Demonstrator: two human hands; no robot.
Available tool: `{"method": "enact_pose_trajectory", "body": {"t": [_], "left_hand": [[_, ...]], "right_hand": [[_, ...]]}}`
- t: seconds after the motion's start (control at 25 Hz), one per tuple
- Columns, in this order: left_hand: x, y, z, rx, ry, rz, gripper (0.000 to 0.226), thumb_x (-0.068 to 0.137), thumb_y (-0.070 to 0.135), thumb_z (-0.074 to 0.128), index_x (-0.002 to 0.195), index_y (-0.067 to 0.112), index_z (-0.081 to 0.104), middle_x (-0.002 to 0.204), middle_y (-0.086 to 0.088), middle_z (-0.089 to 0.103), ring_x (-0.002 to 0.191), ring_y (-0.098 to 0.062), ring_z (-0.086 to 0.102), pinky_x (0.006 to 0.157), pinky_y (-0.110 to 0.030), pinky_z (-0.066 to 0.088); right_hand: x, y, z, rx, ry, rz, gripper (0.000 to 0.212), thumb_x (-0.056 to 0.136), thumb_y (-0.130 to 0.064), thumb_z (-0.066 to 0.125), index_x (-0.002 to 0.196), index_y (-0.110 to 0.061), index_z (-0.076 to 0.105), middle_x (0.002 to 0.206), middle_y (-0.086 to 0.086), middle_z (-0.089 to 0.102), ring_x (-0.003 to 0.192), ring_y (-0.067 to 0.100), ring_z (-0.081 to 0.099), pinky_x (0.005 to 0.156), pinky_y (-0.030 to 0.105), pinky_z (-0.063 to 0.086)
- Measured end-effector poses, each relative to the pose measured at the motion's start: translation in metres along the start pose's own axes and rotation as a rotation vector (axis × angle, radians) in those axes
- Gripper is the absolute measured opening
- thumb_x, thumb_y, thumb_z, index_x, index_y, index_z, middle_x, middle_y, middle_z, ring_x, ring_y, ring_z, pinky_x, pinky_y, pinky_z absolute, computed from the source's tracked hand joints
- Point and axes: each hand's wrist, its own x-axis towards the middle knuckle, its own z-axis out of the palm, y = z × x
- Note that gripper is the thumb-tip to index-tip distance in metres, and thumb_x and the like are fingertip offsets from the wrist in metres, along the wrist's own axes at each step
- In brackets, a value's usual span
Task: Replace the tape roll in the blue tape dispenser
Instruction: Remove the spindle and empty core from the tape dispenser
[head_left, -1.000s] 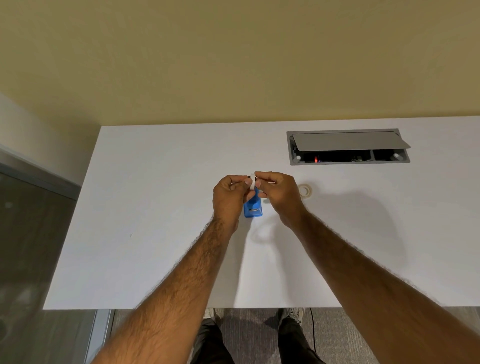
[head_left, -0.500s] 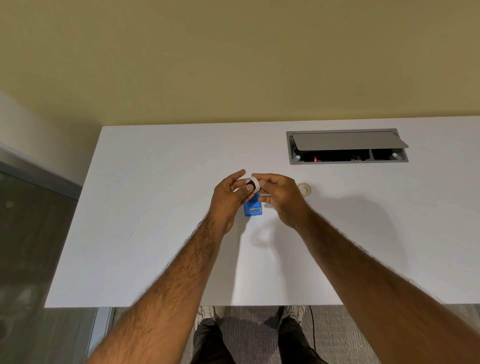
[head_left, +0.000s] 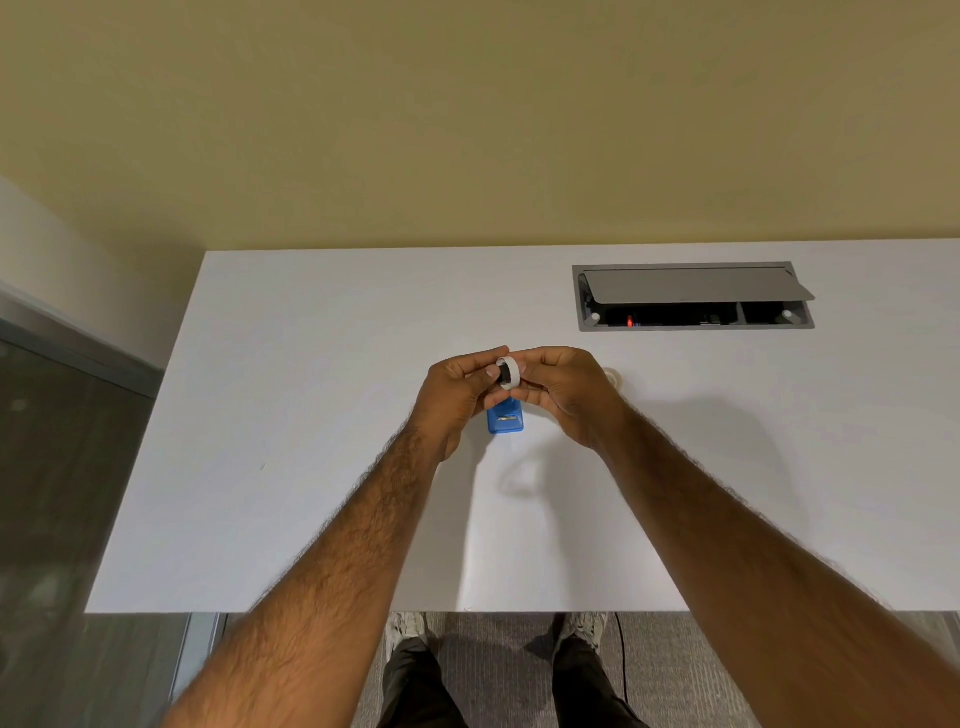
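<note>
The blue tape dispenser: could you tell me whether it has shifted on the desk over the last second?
No. The blue tape dispenser sits where it was, left of and nearer than the grey cable hatch.

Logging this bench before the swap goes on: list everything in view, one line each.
table: 1, white, fills the middle of the view
tape dispenser: 1, blue, on the table below the hands
tape roll: 1, white with dark core, held between both hands above the dispenser
second tape roll: 1, pale, flat on the table beyond the right hand
cable box: 1, grey, lid part open, set into the table far right
shoes: 2, pale, on grey carpet under the table
left hand: 1, pinching the roll
right hand: 1, pinching the roll
</note>
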Motion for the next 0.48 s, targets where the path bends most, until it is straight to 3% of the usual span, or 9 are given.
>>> {"method": "enact_pose_trajectory", "body": {"t": [0.16, 0.28, 0.48], "left_hand": [[0.002, 0.000, 0.005, 0.057, 0.071, 0.006, 0.027, 0.097, 0.004, 0.060, 0.121, 0.006, 0.071, 0.115, -0.013, 0.074, 0.100, -0.022, 0.072, 0.081, -0.027, 0.062], [0.001, -0.001, 0.010, 0.060, 0.114, 0.012, 0.025, 0.096, 0.003, 0.061, 0.119, 0.006, 0.072, 0.112, -0.013, 0.075, 0.094, -0.019, 0.073, 0.074, -0.024, 0.061], [0.000, 0.001, 0.012, 0.047, 0.130, 0.015, 0.023, 0.095, 0.003, 0.062, 0.116, 0.005, 0.072, 0.111, -0.016, 0.075, 0.095, -0.025, 0.074, 0.079, -0.029, 0.063]], "right_hand": [[0.000, 0.006, 0.000, 0.026, 0.020, 0.015, 0.024, 0.093, -0.003, 0.062, 0.116, 0.003, 0.067, 0.112, 0.019, 0.071, 0.097, 0.029, 0.073, 0.084, 0.035, 0.061], [0.002, 0.007, 0.001, 0.061, 0.048, 0.033, 0.016, 0.094, -0.002, 0.061, 0.106, -0.001, 0.070, 0.105, 0.017, 0.073, 0.091, 0.027, 0.075, 0.075, 0.032, 0.061], [0.004, 0.004, -0.002, 0.098, 0.040, 0.061, 0.016, 0.093, -0.003, 0.061, 0.106, 0.001, 0.070, 0.101, 0.018, 0.075, 0.094, 0.031, 0.074, 0.080, 0.036, 0.061]]}}
